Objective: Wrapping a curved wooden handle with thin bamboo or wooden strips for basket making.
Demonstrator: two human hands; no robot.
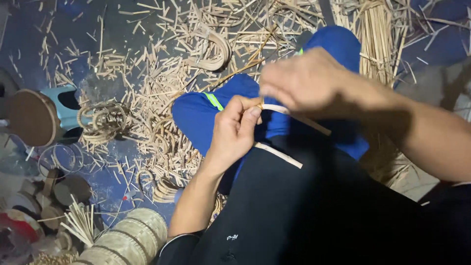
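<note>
- Left hand (234, 128) pinches a pale cane strip (294, 117) over the lap.
- Right hand (300, 81) closes on the same cane strip, seemingly bending it; a steady pull looks needed.
- Beyond, cane offcuts (147, 83) litter the floor (29, 34).

Black trousers (304, 211), blue shoes (206, 110) with neon-green stripe (214, 101), dark sleeve cuff (171, 243).

No packages, signs or screens in view. Only label-like item: small white printed mark (232, 237) on black trouser fabric, bottom centre of head view, just right of left forearm. Tiny, blurred; shape unclear beyond short horizontal strip.
</note>
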